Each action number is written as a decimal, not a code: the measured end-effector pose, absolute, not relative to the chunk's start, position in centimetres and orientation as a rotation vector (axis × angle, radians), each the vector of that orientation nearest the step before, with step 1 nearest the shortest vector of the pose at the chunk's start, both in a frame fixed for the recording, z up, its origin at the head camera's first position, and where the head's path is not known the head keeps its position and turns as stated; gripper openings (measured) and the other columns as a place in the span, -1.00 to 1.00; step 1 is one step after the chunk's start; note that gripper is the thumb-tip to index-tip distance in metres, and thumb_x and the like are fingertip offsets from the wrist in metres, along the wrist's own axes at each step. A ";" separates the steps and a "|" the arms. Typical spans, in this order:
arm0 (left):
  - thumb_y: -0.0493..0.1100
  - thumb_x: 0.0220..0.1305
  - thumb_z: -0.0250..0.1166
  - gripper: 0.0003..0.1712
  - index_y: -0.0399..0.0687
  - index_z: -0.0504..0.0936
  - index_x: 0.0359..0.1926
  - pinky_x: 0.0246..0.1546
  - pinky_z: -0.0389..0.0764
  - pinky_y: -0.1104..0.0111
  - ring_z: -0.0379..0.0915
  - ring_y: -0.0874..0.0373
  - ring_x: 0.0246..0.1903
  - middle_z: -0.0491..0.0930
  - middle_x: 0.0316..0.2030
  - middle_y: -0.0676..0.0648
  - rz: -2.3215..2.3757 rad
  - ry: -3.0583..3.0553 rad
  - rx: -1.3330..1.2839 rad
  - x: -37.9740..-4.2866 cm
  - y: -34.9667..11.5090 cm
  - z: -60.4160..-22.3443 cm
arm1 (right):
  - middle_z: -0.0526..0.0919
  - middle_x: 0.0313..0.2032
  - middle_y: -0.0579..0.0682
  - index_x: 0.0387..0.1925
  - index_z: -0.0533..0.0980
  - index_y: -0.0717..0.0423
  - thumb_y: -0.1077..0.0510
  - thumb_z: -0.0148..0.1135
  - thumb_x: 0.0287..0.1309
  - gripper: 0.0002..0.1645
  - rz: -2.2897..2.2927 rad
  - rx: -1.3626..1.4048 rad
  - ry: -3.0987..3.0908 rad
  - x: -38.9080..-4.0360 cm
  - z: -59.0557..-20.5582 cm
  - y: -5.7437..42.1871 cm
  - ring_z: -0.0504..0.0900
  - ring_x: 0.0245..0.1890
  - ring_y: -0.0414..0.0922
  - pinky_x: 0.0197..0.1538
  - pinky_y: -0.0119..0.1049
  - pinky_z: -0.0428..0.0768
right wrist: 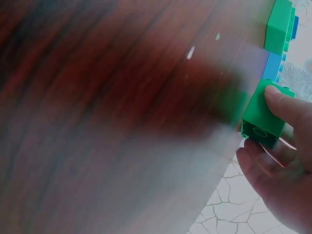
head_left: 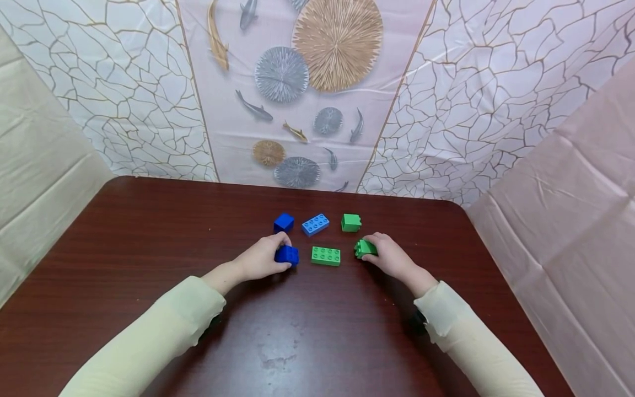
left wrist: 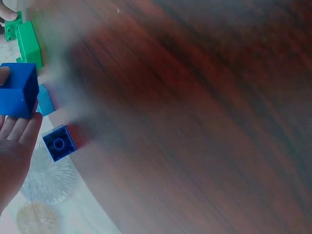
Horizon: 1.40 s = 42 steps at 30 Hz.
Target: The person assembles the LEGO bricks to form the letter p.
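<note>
My left hand [head_left: 260,257] pinches a dark blue toy building brick [head_left: 286,255] between thumb and fingers. In the left wrist view, the thumb lies on one face of that brick [left wrist: 19,92] and the fingers are behind it. A small green building brick [head_left: 366,248] is gripped by my right hand [head_left: 392,258]; its hollow underside faces the right wrist camera. Between the hands lies a long green brick [head_left: 326,256], studs up. Behind the left hand sits another dark blue brick [head_left: 284,222], tipped on its side, with its hollow underside [left wrist: 59,143] showing in the left wrist view.
A long light blue brick [head_left: 315,224] lies at an angle behind the long green one. To its right, a small green brick [head_left: 351,222] rests on its side, studs facing right. The dark wooden table [head_left: 278,342] ends at a patterned cloth backdrop [head_left: 297,132].
</note>
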<state>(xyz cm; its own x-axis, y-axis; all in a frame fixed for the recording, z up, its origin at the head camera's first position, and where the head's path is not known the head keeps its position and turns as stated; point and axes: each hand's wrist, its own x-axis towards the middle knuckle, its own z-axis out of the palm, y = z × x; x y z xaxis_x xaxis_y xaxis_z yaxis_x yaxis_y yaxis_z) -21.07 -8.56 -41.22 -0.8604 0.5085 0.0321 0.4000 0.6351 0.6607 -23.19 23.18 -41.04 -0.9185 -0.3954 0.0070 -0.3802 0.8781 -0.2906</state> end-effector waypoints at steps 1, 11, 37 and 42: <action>-0.21 0.10 0.36 -0.63 -0.14 0.40 -0.12 -0.09 0.59 0.22 0.51 0.10 -0.18 0.57 -0.17 -0.13 1.060 2.688 0.756 -20.9 -8.5 -41.2 | 0.55 -0.07 0.21 0.06 0.45 0.34 0.14 0.31 0.09 -0.47 -0.445 -0.626 2.995 -23.2 -41.0 23.2 0.49 -0.05 0.07 0.05 -0.02 0.49; -0.23 0.06 0.38 -0.63 -0.13 0.42 -0.14 -0.07 0.57 0.21 0.52 0.05 -0.13 0.61 -0.17 -0.14 1.283 2.594 0.810 -19.6 -7.8 -41.5 | 0.55 -0.08 0.20 0.05 0.45 0.32 0.13 0.32 0.08 -0.47 -0.441 -0.630 3.007 -23.2 -41.2 23.6 0.48 -0.07 0.06 0.04 -0.02 0.49; -0.25 -0.03 0.43 -0.64 -0.14 0.45 -0.23 -0.17 0.59 0.38 0.57 0.11 -0.21 0.63 -0.25 -0.14 1.298 2.545 0.787 -17.6 -7.1 -43.5 | 0.55 -0.05 0.21 0.06 0.45 0.32 0.13 0.30 0.09 -0.47 -0.445 -0.626 2.994 -23.1 -40.9 23.5 0.48 -0.03 0.07 0.07 -0.01 0.48; -0.25 -0.05 0.45 -0.62 -0.12 0.44 -0.25 -0.20 0.57 0.45 0.55 0.13 -0.21 0.62 -0.26 -0.10 1.294 2.553 0.795 -17.7 -7.1 -43.8 | 0.56 -0.06 0.20 0.06 0.46 0.31 0.13 0.31 0.09 -0.48 -0.445 -0.629 2.998 -23.1 -40.9 23.5 0.48 -0.04 0.06 0.07 -0.02 0.49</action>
<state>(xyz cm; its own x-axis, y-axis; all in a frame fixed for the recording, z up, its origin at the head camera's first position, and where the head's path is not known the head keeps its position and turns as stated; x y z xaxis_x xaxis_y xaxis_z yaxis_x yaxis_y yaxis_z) -17.67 -7.10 -43.76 -0.8433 0.5308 0.0847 0.3822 0.4813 0.7888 -23.09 23.50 -40.94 -0.9165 -0.3999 0.0137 -0.3866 0.8763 -0.2874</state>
